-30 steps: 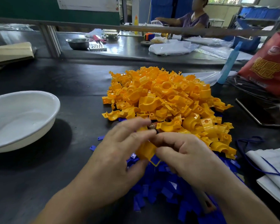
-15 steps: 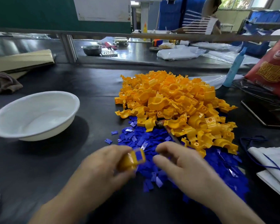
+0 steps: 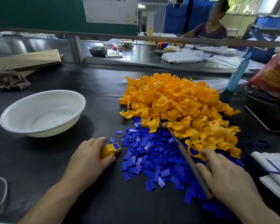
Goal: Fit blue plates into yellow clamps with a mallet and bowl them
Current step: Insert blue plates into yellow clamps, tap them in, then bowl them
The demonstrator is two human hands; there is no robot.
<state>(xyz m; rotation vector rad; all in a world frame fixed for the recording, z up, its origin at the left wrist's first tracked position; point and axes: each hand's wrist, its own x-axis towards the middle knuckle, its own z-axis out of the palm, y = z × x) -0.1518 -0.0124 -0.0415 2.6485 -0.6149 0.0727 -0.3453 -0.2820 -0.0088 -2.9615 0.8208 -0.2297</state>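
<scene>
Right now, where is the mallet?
In the head view, the mallet lies right of centre, handle slanting across the blue plates, head at the near edge of the yellow clamps pile, the right hand gripping the handle.

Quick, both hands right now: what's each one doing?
Left hand: holding a yellow clamp fitted with a blue plate.
Right hand: gripping the mallet handle.

- White paper sign [image 3: 111, 10], far beyond the left hand [image 3: 87, 159]: Chinese heading cropped at top, not readable.
- Red bag [image 3: 273, 76], beyond the right hand [image 3: 225, 178]: gold characters, illegible.
</scene>
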